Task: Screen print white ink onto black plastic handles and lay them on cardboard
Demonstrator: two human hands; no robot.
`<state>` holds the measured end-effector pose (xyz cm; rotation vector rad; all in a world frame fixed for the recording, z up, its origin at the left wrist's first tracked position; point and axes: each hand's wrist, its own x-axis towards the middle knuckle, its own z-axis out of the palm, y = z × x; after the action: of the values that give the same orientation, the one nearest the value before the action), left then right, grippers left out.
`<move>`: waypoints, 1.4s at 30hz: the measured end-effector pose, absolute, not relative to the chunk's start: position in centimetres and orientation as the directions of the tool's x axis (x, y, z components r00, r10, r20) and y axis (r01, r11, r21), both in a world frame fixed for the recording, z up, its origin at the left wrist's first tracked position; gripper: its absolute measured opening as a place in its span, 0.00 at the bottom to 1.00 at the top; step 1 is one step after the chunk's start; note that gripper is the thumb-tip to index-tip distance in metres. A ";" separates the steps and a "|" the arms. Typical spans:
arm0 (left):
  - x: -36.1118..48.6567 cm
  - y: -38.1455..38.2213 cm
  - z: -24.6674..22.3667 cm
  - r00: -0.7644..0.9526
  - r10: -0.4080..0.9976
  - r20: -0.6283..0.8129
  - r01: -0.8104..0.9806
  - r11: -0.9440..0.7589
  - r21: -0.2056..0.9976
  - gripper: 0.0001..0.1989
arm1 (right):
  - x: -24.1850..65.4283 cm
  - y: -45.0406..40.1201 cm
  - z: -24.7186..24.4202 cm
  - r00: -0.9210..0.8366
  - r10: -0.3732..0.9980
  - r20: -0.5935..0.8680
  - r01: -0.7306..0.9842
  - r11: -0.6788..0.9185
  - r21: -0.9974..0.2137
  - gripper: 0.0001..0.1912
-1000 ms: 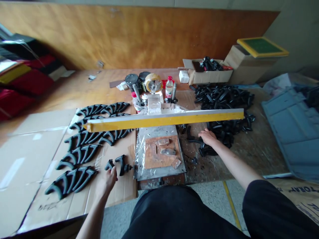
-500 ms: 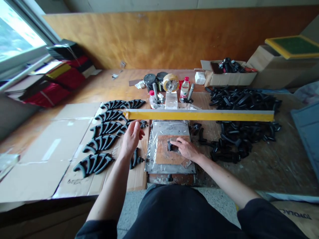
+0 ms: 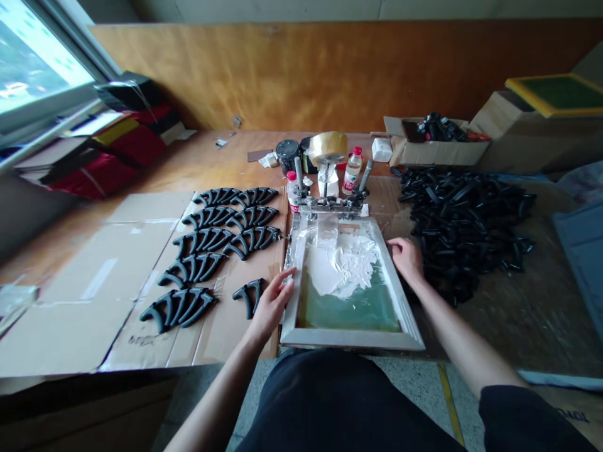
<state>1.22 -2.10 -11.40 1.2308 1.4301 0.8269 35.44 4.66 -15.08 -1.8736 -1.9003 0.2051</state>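
Observation:
A metal-framed screen (image 3: 353,339) lies flat over the work plate, with white paste spread over the upper part of its green mesh. My left hand (image 3: 273,300) is at the frame's left edge, fingers apart and holding nothing. Beside the right edge is my right hand (image 3: 406,256), its fingers bent toward the frame; whether they touch or grip it is unclear. The screen hides the plate beneath. Behind it stands a metal clamp with posts (image 3: 330,204). Two black curved parts (image 3: 249,295) lie on the cardboard near my left hand.
Rows of black curved parts (image 3: 202,241) cover the cardboard on the left. A heap of black parts (image 3: 464,220) lies on the right. Bottles (image 3: 352,169), a tape roll (image 3: 328,148) and a dark jar (image 3: 287,156) stand behind the clamp. Boxes (image 3: 440,152) sit at the back right.
The raised screen has come down flat over the plate. My right hand has left the small black part and moved right to the frame's edge; my left hand has moved lower, to the left edge.

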 end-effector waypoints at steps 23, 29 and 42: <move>0.9 -1.4 -18.2 0.034 0.949 -0.313 0.529 0.248 0.811 0.31 | 26.8 3.7 -12.5 -0.757 0.635 0.151 0.590 0.765 -0.259 0.08; 1.0 -1.7 -17.3 0.035 0.944 -0.329 0.440 0.281 0.853 0.32 | 26.7 1.7 -14.3 -0.751 0.600 0.275 0.538 0.798 -0.273 0.13; 1.5 -1.1 -8.6 0.062 0.963 -0.261 0.126 0.252 0.959 0.29 | 31.6 11.9 -6.7 -0.181 0.929 0.323 0.827 0.321 -0.462 0.22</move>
<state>1.46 -1.07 -8.58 1.1326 1.3474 0.9018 31.59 11.95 -6.67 -1.5425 -2.0452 0.2447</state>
